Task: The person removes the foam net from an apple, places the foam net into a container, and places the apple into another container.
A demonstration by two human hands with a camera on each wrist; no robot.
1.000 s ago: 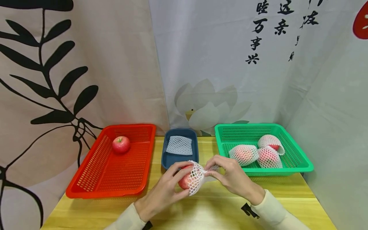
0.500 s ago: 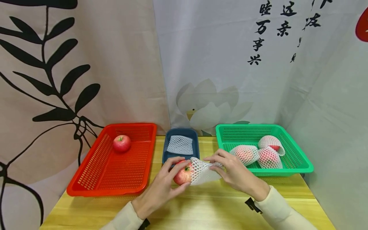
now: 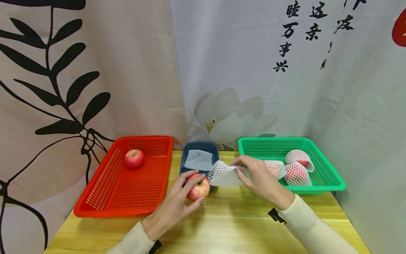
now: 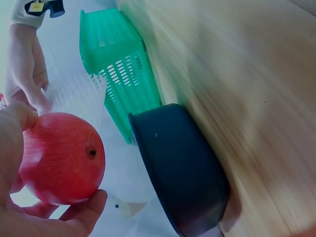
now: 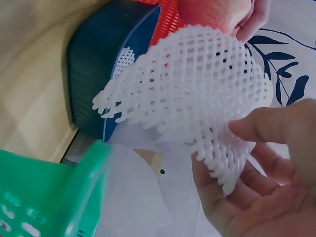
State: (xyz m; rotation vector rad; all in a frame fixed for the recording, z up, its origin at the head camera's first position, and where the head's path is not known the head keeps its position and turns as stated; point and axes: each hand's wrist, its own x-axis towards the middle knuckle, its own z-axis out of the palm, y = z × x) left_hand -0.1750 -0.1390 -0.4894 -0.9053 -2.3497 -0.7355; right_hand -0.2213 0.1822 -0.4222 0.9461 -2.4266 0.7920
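My left hand [image 3: 174,204] grips a bare red apple [image 3: 199,187] above the table, stem facing up and right. In the left wrist view, the fingers and thumb curl round the apple [image 4: 64,158]. My right hand [image 3: 261,180] pinches one end of a white foam net sleeve [image 3: 223,173] between thumb and fingers. The right wrist view shows the foam net sleeve [image 5: 192,79] spread open, holding nothing, its free end toward the apple. Sleeve and apple are apart in the head view.
A red basket [image 3: 111,208] at left holds one apple [image 3: 134,158]. The small navy tray [image 3: 184,155] behind my hands holds a foam net sleeve [image 3: 198,160]. At right, a green basket [image 3: 330,181] holds several net-covered apples [image 3: 297,173]. A printed curtain hangs behind.
The foam net sleeve has come off the apple. My right hand moved it up and away, while my left hand drew the apple slightly left, leaving it bare.
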